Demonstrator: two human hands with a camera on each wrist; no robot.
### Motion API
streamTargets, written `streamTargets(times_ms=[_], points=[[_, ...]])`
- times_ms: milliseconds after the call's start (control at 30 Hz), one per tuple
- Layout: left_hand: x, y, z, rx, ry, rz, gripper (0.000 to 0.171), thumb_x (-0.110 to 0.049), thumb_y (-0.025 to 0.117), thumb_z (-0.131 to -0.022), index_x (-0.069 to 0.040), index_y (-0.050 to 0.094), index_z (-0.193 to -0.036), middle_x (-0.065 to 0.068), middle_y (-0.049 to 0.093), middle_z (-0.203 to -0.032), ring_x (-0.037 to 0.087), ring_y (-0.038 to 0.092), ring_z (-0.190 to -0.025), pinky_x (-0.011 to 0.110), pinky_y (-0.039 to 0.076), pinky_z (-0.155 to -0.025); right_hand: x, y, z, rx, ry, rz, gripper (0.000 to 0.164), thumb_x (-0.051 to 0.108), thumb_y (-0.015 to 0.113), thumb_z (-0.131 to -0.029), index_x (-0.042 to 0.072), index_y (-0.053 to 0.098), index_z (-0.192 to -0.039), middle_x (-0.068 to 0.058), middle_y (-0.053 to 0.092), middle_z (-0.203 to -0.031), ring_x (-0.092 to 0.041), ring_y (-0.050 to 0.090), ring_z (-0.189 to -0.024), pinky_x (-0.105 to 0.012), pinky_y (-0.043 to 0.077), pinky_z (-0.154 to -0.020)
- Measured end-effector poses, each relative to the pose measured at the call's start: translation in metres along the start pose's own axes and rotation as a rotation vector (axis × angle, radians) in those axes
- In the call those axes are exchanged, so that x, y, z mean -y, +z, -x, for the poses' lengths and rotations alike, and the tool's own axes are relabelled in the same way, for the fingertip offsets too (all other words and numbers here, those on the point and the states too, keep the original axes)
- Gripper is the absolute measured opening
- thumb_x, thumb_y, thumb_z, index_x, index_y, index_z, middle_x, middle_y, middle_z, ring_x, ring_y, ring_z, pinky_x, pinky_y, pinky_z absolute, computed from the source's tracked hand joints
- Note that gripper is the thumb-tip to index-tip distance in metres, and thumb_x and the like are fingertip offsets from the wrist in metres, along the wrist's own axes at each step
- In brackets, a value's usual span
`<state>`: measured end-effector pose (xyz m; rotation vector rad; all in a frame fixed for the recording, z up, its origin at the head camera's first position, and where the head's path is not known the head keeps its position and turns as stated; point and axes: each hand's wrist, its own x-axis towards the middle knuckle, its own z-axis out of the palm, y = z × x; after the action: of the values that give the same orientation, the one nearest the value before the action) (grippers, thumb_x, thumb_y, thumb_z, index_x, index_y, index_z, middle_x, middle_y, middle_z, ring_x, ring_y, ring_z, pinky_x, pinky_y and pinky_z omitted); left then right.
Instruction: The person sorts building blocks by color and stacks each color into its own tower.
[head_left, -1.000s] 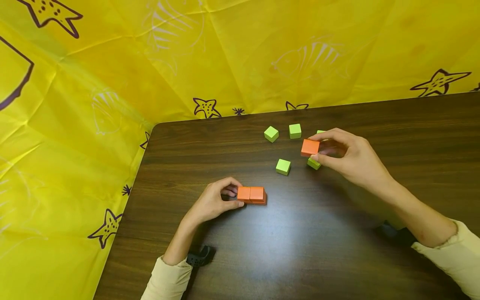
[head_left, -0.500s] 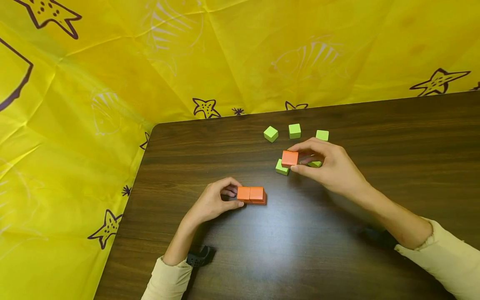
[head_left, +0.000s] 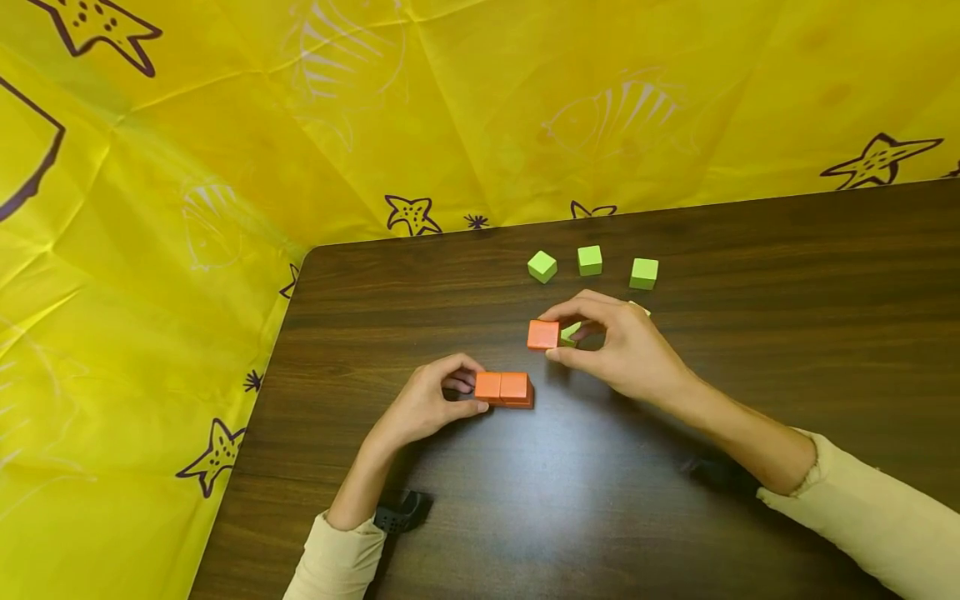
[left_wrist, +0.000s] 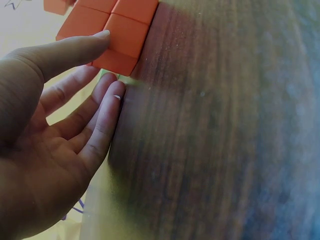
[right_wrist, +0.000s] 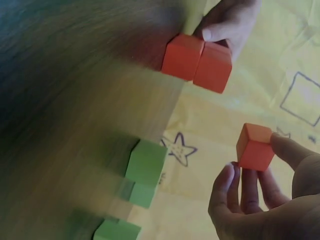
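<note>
On the dark wooden table stands a block of orange cubes (head_left: 514,387), set side by side; the left wrist view shows seams splitting it into two layers. My left hand (head_left: 431,400) holds its left end, with the thumb (left_wrist: 75,52) against the near face and the fingers on the far side. Above the table, just behind and to the right of that block, my right hand (head_left: 637,350) pinches a single orange cube (head_left: 543,334) between thumb and fingers. In the right wrist view, this cube (right_wrist: 255,147) is apart from the block.
Several light green cubes lie loose farther back: one on the left (head_left: 542,267), a middle one (head_left: 589,261) and a right one (head_left: 643,273). Another green cube (head_left: 569,335) is partly covered by my right hand. A yellow patterned cloth (head_left: 480,108) hangs behind the table (head_left: 360,300).
My right hand has carried the orange cube leftward and nearer, past the green cubes toward the orange block. My left hand and the block have stayed in place.
</note>
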<state>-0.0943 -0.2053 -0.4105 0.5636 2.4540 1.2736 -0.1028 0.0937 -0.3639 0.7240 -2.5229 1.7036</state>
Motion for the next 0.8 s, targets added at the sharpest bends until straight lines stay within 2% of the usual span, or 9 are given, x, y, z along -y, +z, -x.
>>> streamTargets(times_ms=[267, 500, 800], points=[[-0.001, 0.000, -0.001, -0.002, 0.018, 0.013, 0.035, -0.008, 0.086, -0.077, -0.009, 0.068, -0.107, 0.006, 0.068, -0.101, 0.018, 0.066, -0.091, 0.035, 0.058, -0.085, 0.002, 0.013, -0.003, 0.025, -0.002, 0.002, 0.033, 0.013, 0.083, -0.081, 0.020, 0.072, -0.111, 0.011, 0.067, -0.104, -0.015, 0.064, -0.096, -0.035, 0.056, -0.081], [-0.001, -0.001, -0.001, 0.004, 0.011, 0.003, 0.033, -0.007, 0.085, -0.078, -0.010, 0.067, -0.106, 0.003, 0.068, -0.102, 0.015, 0.066, -0.091, 0.031, 0.057, -0.085, 0.008, 0.024, -0.004, 0.035, 0.002, 0.010, 0.033, 0.015, 0.085, -0.080, 0.023, 0.073, -0.109, 0.014, 0.066, -0.105, -0.011, 0.064, -0.092, -0.031, 0.056, -0.080], [-0.001, 0.000, -0.001, 0.004, 0.018, 0.012, 0.032, -0.007, 0.085, -0.078, -0.009, 0.067, -0.105, 0.003, 0.068, -0.100, 0.016, 0.066, -0.091, 0.031, 0.057, -0.085, 0.007, 0.039, -0.005, 0.077, 0.011, -0.015, 0.032, 0.013, 0.084, -0.080, 0.021, 0.073, -0.109, 0.013, 0.066, -0.104, -0.011, 0.064, -0.093, -0.031, 0.057, -0.076]])
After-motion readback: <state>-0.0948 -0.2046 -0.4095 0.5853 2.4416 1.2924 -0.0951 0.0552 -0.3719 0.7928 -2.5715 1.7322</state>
